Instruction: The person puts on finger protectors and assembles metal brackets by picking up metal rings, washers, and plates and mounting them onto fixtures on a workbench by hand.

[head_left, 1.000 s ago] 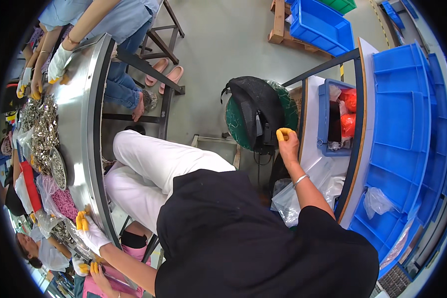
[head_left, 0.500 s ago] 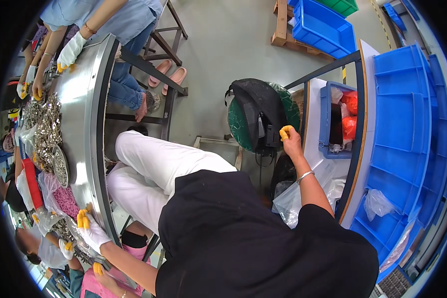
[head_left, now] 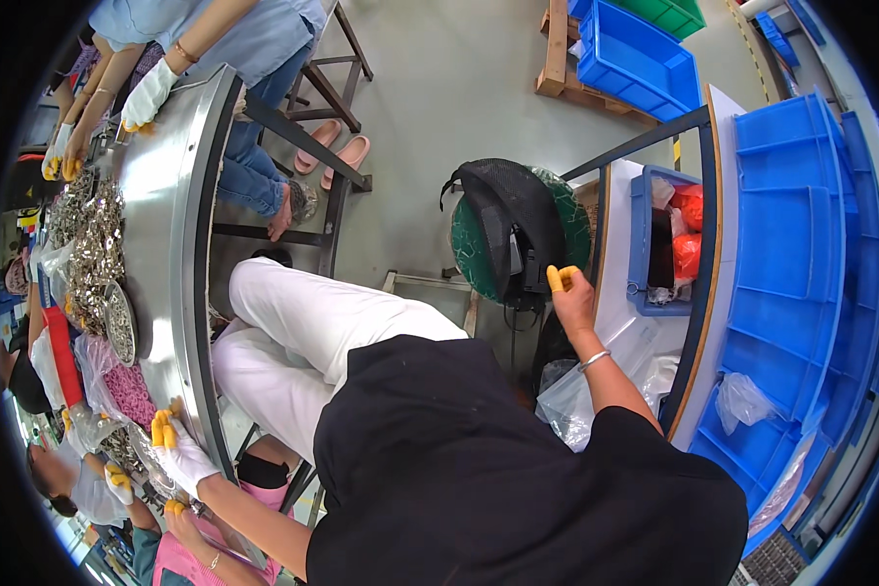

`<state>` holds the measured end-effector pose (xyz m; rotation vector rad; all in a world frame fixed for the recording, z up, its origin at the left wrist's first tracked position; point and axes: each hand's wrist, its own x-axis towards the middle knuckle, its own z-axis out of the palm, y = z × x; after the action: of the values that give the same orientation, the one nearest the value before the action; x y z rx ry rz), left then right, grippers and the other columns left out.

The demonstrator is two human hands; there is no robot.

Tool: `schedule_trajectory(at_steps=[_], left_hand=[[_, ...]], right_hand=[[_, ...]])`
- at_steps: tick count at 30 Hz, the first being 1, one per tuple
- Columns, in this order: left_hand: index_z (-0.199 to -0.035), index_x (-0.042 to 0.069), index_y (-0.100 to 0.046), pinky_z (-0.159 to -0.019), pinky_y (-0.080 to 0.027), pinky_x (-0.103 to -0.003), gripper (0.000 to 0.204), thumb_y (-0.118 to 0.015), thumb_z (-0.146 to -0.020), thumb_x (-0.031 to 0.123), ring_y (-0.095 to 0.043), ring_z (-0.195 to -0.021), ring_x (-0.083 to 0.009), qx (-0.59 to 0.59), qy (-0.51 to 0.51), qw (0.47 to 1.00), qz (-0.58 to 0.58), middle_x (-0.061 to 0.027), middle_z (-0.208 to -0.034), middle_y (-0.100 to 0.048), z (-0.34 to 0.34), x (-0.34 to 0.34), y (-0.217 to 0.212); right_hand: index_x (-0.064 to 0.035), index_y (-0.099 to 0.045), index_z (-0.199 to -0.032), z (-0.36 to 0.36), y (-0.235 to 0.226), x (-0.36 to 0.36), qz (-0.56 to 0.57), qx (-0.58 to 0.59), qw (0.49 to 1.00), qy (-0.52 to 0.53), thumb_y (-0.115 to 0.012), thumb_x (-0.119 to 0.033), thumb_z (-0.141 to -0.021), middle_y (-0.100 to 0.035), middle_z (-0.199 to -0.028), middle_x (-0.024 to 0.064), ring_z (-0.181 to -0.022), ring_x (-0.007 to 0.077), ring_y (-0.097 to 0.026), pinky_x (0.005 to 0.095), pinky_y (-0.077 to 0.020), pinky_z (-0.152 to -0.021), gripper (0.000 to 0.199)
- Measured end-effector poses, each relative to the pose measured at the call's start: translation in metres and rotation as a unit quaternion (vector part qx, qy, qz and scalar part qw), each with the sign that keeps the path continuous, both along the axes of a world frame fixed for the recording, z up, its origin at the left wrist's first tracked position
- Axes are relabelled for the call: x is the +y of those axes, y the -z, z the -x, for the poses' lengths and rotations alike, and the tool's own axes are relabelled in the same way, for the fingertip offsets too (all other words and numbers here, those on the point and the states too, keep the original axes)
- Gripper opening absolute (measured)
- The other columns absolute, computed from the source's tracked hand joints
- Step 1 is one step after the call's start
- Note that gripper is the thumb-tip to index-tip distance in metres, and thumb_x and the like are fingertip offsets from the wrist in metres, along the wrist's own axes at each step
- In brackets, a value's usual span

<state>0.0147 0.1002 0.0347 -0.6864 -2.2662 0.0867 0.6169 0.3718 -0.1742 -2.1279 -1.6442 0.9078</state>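
Note:
My left hand, in a white glove with yellow finger covers, rests on the edge of the metal table. Its slightly bent fingers lie on the steel, beside a round dish of small parts and a heap of pink pieces. No object shows in it. My right hand has no glove, only yellow finger covers. It hangs in the air in front of a green round stool that bears a black mesh backpack. Its fingers are loosely bent and a little apart, with nothing visible between them.
Shiny metal parts and a round tray cover the table's far side, where gloved co-workers' hands work. At right stand a blue-grey bin with red bags and large blue crates. Pink slippers lie on the floor.
My right hand has dropped slightly toward me, its fingers now pointing upward. My left hand stays in place. A co-worker's hands at the lower left have shifted.

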Motion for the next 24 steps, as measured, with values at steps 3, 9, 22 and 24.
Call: schedule_trajectory(at_steps=[3, 9, 22, 24], left_hand=[[-0.125, 0.006, -0.056, -0.077, -0.053, -0.044, 0.07, -0.075, -0.073, 0.049, -0.063, -0.092, -0.0359, -0.245, 0.112, 0.935, -0.231, -0.0181, -0.108, -0.065, 0.011, -0.015, 0.02], [-0.124, 0.007, -0.056, -0.074, -0.053, -0.044, 0.068, -0.071, -0.077, 0.054, -0.065, -0.087, -0.035, -0.422, 0.14, 0.826, -0.347, -0.0173, -0.105, -0.066, -0.016, 0.108, 0.031], [-0.121, 0.008, -0.056, -0.069, -0.054, -0.043, 0.066, -0.066, -0.081, 0.059, -0.067, -0.082, -0.0333, -0.299, -0.058, 0.936, -0.175, -0.0154, -0.1, -0.068, -0.049, 0.031, -0.029], [-0.123, 0.008, -0.056, -0.069, -0.054, -0.043, 0.067, -0.066, -0.081, 0.059, -0.067, -0.082, -0.0336, -0.458, 0.14, 0.712, -0.514, -0.0156, -0.099, -0.068, -0.01, -0.001, 0.004]], right_hand=[[-0.0008, -0.057, -0.097, 0.011, 0.002, -0.012, -0.01, -0.006, 1.0, -0.004, -0.072, -0.02, -0.086, -0.064, -0.085, 0.0105, -0.071, 0.024, -0.062, 0.032, -0.0515, -0.067, 0.027], [-0.0013, -0.054, -0.097, 0.028, -0.004, -0.025, 0.004, -0.072, 0.997, -0.004, -0.078, -0.032, -0.082, -0.059, -0.086, 0.0117, -0.073, 0.0272, -0.061, 0.0361, -0.052, -0.068, 0.042], [-0.0004, -0.053, -0.096, 0.03, 0.002, -0.023, -0.057, -0.185, 0.978, -0.083, -0.078, -0.037, -0.078, -0.058, -0.084, 0.0119, -0.069, 0.0297, -0.061, 0.038, -0.0518, -0.067, 0.048], [-0.0006, -0.053, -0.093, 0.032, -0.001, -0.019, -0.067, -0.196, 0.972, -0.11, -0.077, -0.038, -0.078, -0.057, -0.085, 0.0132, -0.071, 0.0318, -0.061, 0.0395, -0.0522, -0.068, 0.047]])
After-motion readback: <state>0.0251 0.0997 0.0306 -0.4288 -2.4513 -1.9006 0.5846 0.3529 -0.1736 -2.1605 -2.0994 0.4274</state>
